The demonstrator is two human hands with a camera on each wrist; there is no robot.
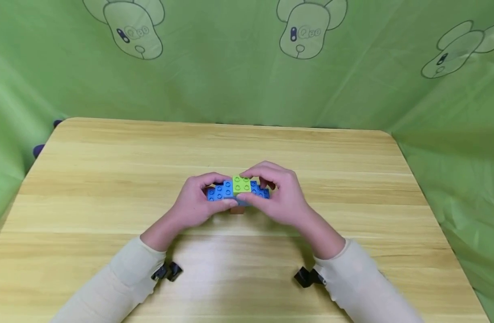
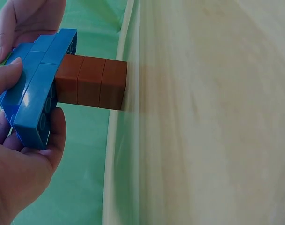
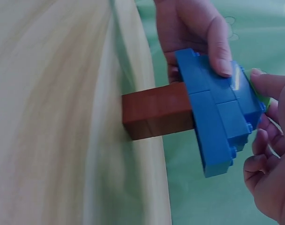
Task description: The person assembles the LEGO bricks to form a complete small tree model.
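Note:
A toy-brick model stands upright on the table, its brown brick column (image 2: 91, 82) at the bottom. Over the column spread stepped layers of blue bricks (image 3: 210, 129), narrowing toward the top. A lime-green brick (image 1: 241, 185) with studs up sits on the topmost blue layer; whether it is pressed fully down I cannot tell. My left hand (image 1: 193, 202) grips the left side of the blue layers, thumb at the near face and fingers behind and below. From the right, my right hand (image 1: 285, 195) pinches the lime-green brick between thumb and fingers.
The light wood table (image 1: 109, 179) has rounded far corners. Behind it and at its sides hangs a green curtain (image 1: 230, 80) with printed mouse-like faces. Small black wrist devices (image 1: 307, 277) sit at both cuffs, close over the tabletop.

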